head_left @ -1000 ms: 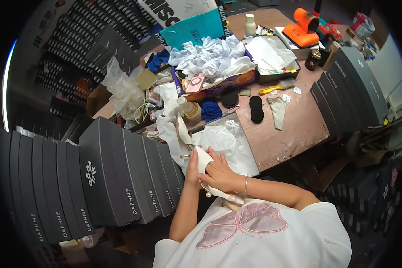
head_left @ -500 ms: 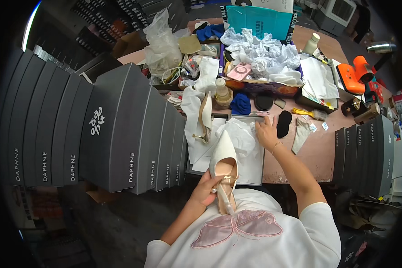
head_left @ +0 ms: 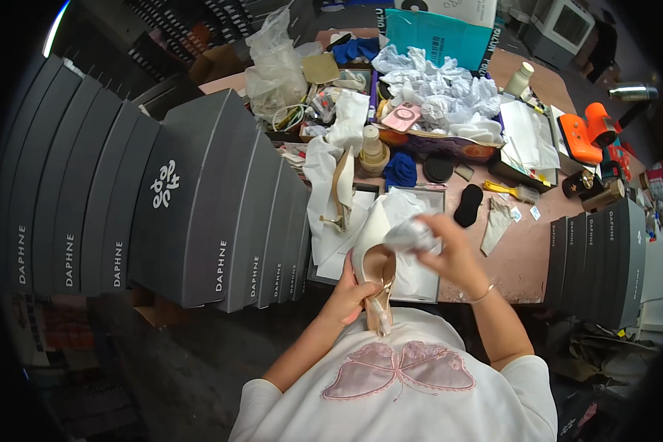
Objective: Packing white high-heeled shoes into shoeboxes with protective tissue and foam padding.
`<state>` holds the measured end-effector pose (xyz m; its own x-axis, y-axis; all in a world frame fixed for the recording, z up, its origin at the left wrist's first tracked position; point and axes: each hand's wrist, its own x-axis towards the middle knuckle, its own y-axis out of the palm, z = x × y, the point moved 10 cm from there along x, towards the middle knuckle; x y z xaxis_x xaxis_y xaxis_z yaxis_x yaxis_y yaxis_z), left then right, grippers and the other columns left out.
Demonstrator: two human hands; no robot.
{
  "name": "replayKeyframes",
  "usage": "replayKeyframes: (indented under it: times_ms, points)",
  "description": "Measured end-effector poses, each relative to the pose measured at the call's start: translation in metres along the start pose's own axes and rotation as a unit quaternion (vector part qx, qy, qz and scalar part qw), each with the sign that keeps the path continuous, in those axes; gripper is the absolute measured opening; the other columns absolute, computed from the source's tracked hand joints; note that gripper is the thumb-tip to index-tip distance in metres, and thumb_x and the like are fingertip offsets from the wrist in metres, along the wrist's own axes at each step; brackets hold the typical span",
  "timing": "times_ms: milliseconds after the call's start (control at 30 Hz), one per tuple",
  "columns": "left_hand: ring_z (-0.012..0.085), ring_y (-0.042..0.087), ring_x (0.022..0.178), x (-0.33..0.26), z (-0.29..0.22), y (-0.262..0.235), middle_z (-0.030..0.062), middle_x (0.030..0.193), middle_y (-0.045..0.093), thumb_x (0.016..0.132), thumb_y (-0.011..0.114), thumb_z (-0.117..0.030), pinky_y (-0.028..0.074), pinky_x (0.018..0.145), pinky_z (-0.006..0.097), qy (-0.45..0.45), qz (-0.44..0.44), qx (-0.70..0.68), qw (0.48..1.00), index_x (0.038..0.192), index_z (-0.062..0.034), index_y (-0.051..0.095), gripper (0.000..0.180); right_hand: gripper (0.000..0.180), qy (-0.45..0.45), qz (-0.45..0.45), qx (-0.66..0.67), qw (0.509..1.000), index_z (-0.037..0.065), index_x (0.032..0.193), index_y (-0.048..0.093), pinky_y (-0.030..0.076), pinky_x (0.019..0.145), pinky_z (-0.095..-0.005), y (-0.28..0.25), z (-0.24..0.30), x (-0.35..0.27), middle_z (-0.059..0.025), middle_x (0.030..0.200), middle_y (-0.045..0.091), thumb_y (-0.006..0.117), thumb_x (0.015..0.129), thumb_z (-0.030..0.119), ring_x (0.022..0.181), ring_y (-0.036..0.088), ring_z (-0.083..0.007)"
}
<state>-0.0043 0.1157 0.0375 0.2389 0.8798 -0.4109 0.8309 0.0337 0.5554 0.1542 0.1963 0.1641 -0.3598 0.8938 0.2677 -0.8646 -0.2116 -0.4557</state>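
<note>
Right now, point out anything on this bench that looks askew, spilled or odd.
Nothing looks damaged. The oddest thing is the row of dark shoeboxes at the left, which leans over the table's edge. Crumpled tissue paper overflows an open box. The second shoe lies tipped on white wrapping.

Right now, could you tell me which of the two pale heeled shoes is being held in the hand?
The shoe gripped by the left hand at the table's near edge; the other shoe lies untouched on white wrapping farther back.
</note>
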Motion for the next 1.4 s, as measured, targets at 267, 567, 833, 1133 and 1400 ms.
replayKeyframes:
  times_ms: [267, 567, 833, 1133, 1400]
  points:
    - [0.0221, 0.057, 0.103, 0.005, 0.018, 0.021, 0.0126, 0.123, 0.044, 0.082, 0.049, 0.003, 0.055, 0.078, 0.04, -0.063, 0.05, 0.028, 0.996, 0.146, -0.0212, 0.002, 0.083, 0.028, -0.027, 0.078, -0.232, 0.969, 0.01, 0.095, 0.055, 0.048, 0.065, -0.0369, 0.073, -0.013, -0.025, -0.0109, 0.087, 0.052, 0.066, 0.069, 0.009, 0.083, 0.056, -0.0293]
    - [0.0257, 0.059, 0.097, 0.011, 0.056, 0.002, 0.0131, 0.12, 0.044, 0.087, 0.046, 0.0, 0.055, 0.079, 0.047, -0.133, 0.014, -0.029, 0.991, 0.143, -0.0219, 0.001, 0.075, 0.033, 0.022, 0.162, -0.106, 0.981, 0.008, 0.101, 0.059, 0.049, 0.068, -0.0389, 0.09, -0.03, -0.045, -0.0132, 0.09, 0.056, 0.071, 0.071, 0.015, 0.086, 0.058, -0.0316]
    - [0.0249, 0.055, 0.107, 0.012, 0.033, 0.03, 0.0138, 0.125, 0.042, 0.086, 0.042, 0.003, 0.055, 0.081, 0.045, -0.027, 0.085, -0.006, 0.996, 0.14, -0.0202, 0.009, 0.067, 0.098, 0.113, -0.037, 0.126, 0.985, 0.007, 0.142, 0.032, 0.042, 0.095, -0.037, 0.059, -0.054, -0.022, -0.0236, 0.129, 0.05, 0.085, 0.061, 0.022, 0.116, 0.053, -0.0364]
    - [0.0276, 0.049, 0.117, 0.095, -0.029, -0.072, 0.0204, 0.128, 0.047, 0.087, 0.064, -0.021, 0.04, 0.098, 0.038, 0.191, -0.14, 0.392, 0.889, 0.144, -0.0022, 0.022, 0.073, 0.083, 0.156, -0.017, -0.02, 0.987, 0.002, 0.14, 0.031, 0.045, 0.093, -0.038, 0.059, -0.157, -0.029, -0.029, 0.127, 0.048, 0.076, 0.072, 0.015, 0.112, 0.055, -0.0373]
    - [0.0418, 0.062, 0.079, 0.152, -0.048, -0.133, 0.0255, 0.09, 0.062, 0.083, 0.059, -0.016, 0.049, 0.069, 0.048, 0.101, -0.172, 0.729, 0.655, 0.145, -0.0019, 0.012, 0.079, 0.046, 0.088, 0.111, -0.183, 0.973, 0.005, 0.125, 0.052, 0.044, 0.095, -0.0415, 0.08, -0.139, -0.066, -0.0263, 0.131, 0.044, 0.058, 0.079, 0.004, 0.109, 0.052, -0.0435]
